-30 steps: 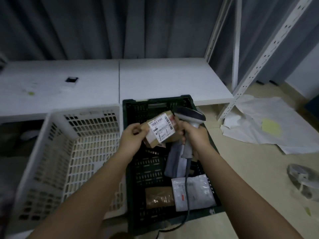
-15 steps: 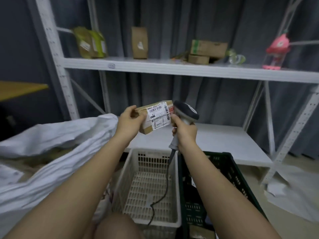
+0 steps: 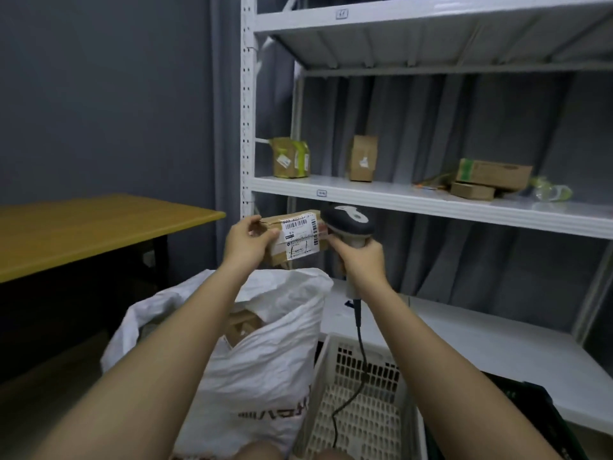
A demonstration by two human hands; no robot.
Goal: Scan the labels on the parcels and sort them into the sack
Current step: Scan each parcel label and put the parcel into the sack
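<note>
Since half a second ago the view has swung up and left: the white sack [image 3: 265,346] now stands directly below the hands, and a wooden table [image 3: 83,227] shows at left. The parcel [image 3: 292,242], a brown carton, remains raised in front of the lower shelf [image 3: 431,202], above the sack's open mouth. Its long axis runs left to right, tilted slightly up to the right, with the white label [image 3: 300,239] facing the camera. The left hand [image 3: 247,244] grips the parcel's left end, fingers curled round it. The right hand [image 3: 361,260] has its grip closed round the handle of the scanner [image 3: 348,224], whose head sits just beside the parcel's right end. The scanner's cable [image 3: 360,366] hangs down over the white basket [image 3: 358,419].
</note>
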